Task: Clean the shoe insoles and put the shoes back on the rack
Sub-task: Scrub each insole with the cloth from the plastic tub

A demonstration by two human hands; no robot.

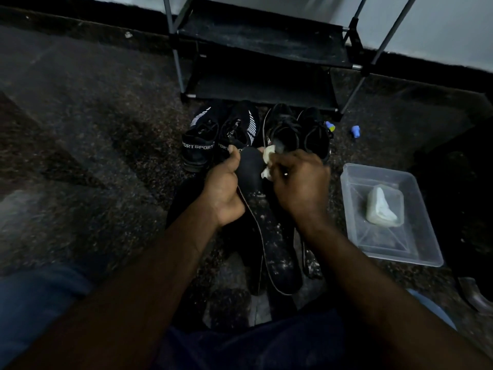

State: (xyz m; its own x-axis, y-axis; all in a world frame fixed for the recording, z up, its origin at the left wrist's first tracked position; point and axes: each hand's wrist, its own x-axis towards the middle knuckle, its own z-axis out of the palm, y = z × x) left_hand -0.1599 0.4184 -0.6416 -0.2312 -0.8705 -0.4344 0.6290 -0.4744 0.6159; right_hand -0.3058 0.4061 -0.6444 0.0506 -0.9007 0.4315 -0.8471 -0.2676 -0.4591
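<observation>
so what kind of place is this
Probably a home, by a wall: a small shoe rack stands at it, two pairs of black shoes sit on the speckled floor before it, a clear plastic tub nearby.

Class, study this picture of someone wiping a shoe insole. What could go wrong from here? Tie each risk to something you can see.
1. The left hand grips the insole near one end only; the pale-specked other end may go unwiped by the cloth in the right hand.
2. The four black shoes look alike in dim light, so the insole might go into the wrong one.
3. The small blue pieces by the rack could get kicked.
</observation>
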